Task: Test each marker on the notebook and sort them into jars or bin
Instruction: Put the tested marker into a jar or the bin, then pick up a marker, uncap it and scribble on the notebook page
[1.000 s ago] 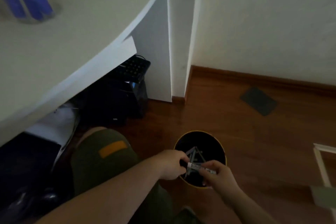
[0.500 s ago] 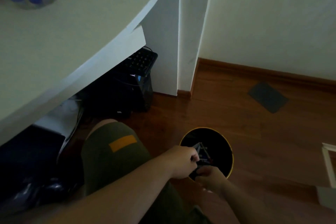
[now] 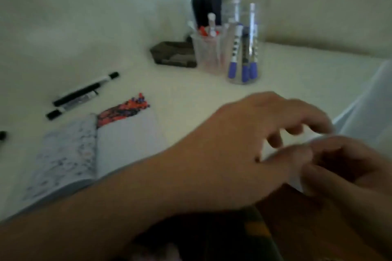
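Since both hands, my left hand and right hand, look loosely curled and seemingly empty (blurry though), next grip: black markers beyond the notebook. Light, stiff, slick, so pinch mid-barrel.

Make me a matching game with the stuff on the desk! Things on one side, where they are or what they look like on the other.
Things:
1. black markers
2. blue-capped markers
3. notebook
4. red-capped markers

Descriptions:
A. lying open, with scribbles on its pages
B. standing in the right jar
C. lying loose on the desk, left of the jars
D. standing in the left jar

Pairs: 1-C, 2-B, 3-A, 4-D
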